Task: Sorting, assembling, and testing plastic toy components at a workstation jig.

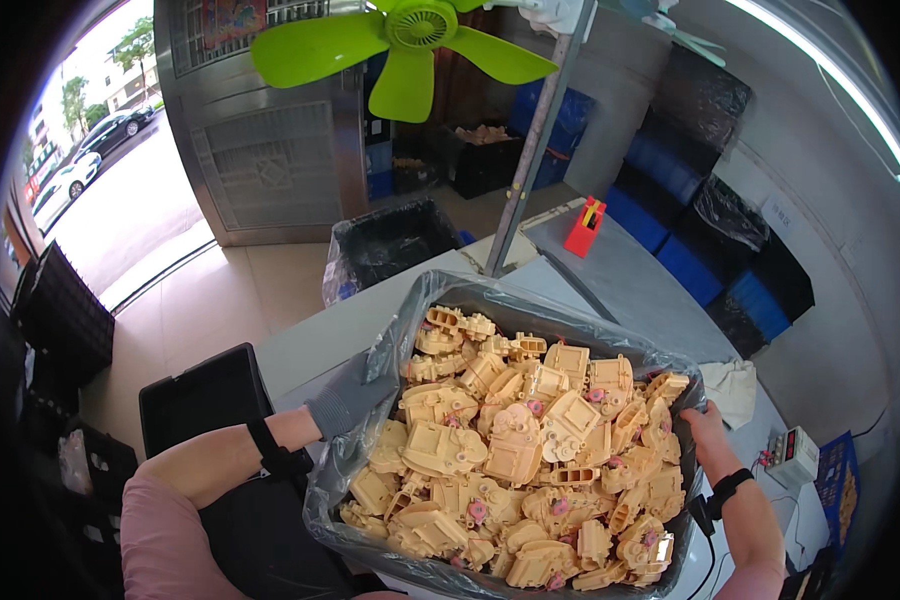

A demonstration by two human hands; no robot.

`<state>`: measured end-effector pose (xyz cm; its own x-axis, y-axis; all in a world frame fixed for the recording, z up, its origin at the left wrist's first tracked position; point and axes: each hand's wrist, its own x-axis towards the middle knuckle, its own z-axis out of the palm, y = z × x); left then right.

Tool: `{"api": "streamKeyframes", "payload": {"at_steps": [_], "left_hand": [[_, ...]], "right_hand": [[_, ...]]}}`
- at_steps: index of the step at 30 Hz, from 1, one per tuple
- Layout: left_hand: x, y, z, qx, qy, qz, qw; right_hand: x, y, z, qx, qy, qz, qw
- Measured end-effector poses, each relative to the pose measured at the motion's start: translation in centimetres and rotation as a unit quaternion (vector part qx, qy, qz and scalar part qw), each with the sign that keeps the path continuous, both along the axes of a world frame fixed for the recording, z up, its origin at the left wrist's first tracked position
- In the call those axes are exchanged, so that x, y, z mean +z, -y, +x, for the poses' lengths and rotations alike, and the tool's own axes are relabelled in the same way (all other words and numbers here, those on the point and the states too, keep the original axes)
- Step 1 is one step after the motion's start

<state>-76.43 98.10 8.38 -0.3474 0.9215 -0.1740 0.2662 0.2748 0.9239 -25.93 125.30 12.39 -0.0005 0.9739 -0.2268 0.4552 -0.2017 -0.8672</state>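
Note:
A large bin lined with clear plastic film is right in front of me, heaped with beige moulded plastic housings. Small pink pieces show on several of them. My left hand, in a grey glove, grips the bin's left side through the liner; its fingertips are partly hidden by the film. On the opposite side my bare right hand is closed round the rim, thumb on top and the other fingers mostly out of sight. Both wrists wear black bands.
Under the bin stretches a grey worktable with a metal post and a green fan. A red tape dispenser, white cloth and small meter box lie on it. Black crates stand beyond; another black tray sits at left.

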Motion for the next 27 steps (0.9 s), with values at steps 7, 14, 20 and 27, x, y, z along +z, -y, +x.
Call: {"api": "streamKeyframes", "payload": {"at_steps": [7, 14, 20, 27], "left_hand": [[-0.9, 0.5, 0.4, 0.008, -0.021, 0.032, 0.999], [5.1, 2.2, 1.6, -0.012, 0.082, 0.081, 0.993], [4.6, 3.5, 3.4, 0.116, 0.015, 0.114, 0.987], [-0.8, 3.5, 3.7, 0.232, -0.042, 0.155, 0.96]], "right_hand": [[-1.5, 0.8, 2.9, -0.018, -0.082, 0.028, 0.996], [5.3, 7.5, 0.7, -0.086, -0.13, 0.068, 0.986], [8.2, 7.0, 0.3, -0.102, -0.12, 0.147, 0.977], [7.2, 4.9, -0.5, -0.064, -0.139, 0.271, 0.95]]}}
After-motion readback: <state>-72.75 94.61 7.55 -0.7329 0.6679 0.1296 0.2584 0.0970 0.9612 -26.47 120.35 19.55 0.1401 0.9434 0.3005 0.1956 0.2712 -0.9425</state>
